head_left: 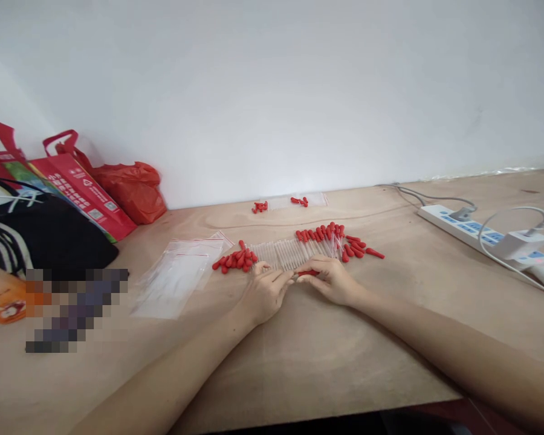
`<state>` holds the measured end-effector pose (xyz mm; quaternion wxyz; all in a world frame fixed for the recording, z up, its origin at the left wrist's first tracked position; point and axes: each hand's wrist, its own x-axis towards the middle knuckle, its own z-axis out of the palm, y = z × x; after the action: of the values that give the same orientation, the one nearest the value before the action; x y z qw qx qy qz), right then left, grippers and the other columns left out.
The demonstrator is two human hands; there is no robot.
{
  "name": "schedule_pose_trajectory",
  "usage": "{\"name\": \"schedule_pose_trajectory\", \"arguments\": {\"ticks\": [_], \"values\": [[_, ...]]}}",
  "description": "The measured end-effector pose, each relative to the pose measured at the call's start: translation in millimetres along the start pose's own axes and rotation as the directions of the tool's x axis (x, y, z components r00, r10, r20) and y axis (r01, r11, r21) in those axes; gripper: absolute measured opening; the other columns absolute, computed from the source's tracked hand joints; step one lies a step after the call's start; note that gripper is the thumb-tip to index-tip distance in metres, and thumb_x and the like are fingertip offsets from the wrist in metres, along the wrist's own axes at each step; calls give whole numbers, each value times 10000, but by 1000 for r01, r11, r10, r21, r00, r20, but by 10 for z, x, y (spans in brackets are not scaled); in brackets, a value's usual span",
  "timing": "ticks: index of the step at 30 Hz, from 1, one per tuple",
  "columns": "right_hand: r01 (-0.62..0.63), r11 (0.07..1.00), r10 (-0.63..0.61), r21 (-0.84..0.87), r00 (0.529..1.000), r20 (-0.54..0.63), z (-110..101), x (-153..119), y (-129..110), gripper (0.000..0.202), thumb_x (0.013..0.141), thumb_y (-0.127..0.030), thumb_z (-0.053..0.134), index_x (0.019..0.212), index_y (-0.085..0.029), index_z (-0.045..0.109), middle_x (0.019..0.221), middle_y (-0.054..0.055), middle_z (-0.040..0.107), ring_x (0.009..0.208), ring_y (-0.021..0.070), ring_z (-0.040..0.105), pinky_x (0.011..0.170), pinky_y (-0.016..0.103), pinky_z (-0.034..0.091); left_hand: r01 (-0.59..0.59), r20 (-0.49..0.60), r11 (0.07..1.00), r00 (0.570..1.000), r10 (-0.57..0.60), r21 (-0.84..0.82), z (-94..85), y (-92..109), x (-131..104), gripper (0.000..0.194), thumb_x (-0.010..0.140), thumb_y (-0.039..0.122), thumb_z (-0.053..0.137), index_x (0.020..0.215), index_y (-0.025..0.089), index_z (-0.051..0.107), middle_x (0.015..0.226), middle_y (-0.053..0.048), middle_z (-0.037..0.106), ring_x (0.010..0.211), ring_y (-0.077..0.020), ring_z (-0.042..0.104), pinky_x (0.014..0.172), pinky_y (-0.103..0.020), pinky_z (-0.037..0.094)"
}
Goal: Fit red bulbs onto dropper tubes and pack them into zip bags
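Near the middle of the table, my right hand (330, 279) pinches a red rubber dropper bulb (309, 273). My left hand (266, 294) is closed with its fingertips against the open end of that bulb; the thin piece between them is mostly hidden, probably a clear tube. Just beyond both hands lies a row of clear dropper tubes (283, 254), side by side. Several of them carry red bulbs (320, 233) at their far ends. Loose red bulbs (236, 260) are heaped left of the row, and more loose bulbs (357, 246) lie to its right.
Flat clear zip bags (176, 272) lie to the left. Farther back, more tubes and red bulbs (260, 207) rest near the wall. A white power strip (462, 225) with plugs and cables is on the right. Shopping bags (84, 190) and a black bag (49, 235) stand at left.
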<state>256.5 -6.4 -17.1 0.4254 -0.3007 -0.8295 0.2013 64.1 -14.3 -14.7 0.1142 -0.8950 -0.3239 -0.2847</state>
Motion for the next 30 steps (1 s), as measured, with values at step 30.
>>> {"name": "schedule_pose_trajectory", "arguments": {"ticks": [30], "values": [[-598, 651, 544, -468, 797, -261, -498, 625, 621, 350, 707, -365, 511, 1004, -191, 579, 809, 34, 653, 793, 189, 576, 726, 305, 381, 191, 191, 978, 966, -172, -87, -82, -7, -16, 161, 825, 270, 450, 886, 212, 587, 866, -13, 616, 869, -171, 504, 871, -418, 211]]}}
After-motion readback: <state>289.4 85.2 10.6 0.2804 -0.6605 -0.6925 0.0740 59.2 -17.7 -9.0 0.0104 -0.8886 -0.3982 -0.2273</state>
